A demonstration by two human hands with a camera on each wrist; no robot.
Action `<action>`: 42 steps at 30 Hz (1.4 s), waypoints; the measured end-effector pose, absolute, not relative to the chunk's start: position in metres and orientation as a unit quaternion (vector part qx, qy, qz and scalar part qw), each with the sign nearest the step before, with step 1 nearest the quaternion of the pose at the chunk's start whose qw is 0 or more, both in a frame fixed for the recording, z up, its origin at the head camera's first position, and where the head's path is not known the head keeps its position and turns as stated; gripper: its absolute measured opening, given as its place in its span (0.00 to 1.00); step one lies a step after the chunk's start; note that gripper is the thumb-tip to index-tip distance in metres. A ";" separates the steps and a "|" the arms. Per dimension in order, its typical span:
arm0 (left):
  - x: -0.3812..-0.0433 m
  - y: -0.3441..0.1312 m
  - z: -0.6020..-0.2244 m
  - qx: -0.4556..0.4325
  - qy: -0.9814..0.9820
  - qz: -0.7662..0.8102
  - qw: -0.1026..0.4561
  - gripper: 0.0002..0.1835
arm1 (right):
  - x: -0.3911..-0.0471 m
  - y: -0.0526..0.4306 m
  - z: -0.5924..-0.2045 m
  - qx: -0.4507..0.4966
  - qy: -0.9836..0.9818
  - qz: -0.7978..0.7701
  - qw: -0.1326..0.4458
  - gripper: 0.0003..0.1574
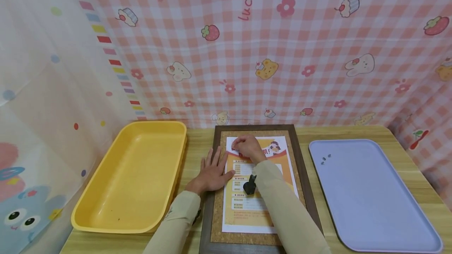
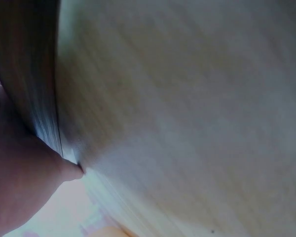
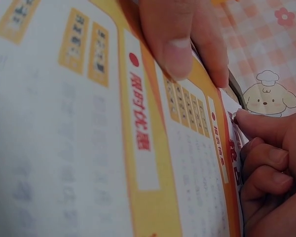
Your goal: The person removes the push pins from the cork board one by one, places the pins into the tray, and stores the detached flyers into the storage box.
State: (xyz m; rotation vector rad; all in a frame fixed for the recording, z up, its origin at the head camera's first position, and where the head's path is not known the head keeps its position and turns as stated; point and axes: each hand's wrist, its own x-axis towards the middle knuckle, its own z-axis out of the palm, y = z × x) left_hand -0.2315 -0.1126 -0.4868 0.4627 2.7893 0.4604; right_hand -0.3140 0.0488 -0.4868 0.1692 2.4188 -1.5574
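Note:
A printed poster point(image 1: 247, 218) with orange bands lies on a cork board point(image 1: 217, 222) with a dark wooden frame point(image 1: 207, 222). My left hand point(image 1: 212, 173) rests spread across the frame's left side, thumb and fingertips on the poster's left edge. In the left wrist view, part of this hand point(image 2: 24, 177) shows beside the frame. My right hand point(image 1: 248, 149) is at the poster's upper left corner. The right wrist view shows its lower fingers point(image 3: 266, 185) curled and one digit's tip touching the corner. Whether it pinches anything small there is hidden.
To the left stands a deep yellow tray point(image 1: 181, 148) with a tiny dark speck inside. A shallow lavender tray point(image 1: 374, 195) lies to the right, several small dark metallic bits point(image 1: 324, 159) near its upper left. A checked curtain point(image 1: 240, 58) hangs behind the wooden table point(image 1: 194, 144).

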 end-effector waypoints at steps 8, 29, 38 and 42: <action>-0.232 -0.112 -0.488 0.160 0.965 0.156 0.136 0.39 | -0.315 0.050 -0.488 0.052 0.831 -0.538 0.132 0.02; -0.232 -0.111 -0.487 0.153 0.967 0.149 0.140 0.40 | -0.312 0.051 -0.486 0.041 0.824 -0.550 0.131 0.05; -0.233 -0.112 -0.490 0.152 0.966 0.152 0.145 0.40 | -0.313 0.052 -0.487 0.040 0.829 -0.542 0.131 0.06; -0.234 -0.111 -0.490 0.154 0.965 0.152 0.146 0.40 | -0.312 0.053 -0.487 0.036 0.828 -0.545 0.126 0.06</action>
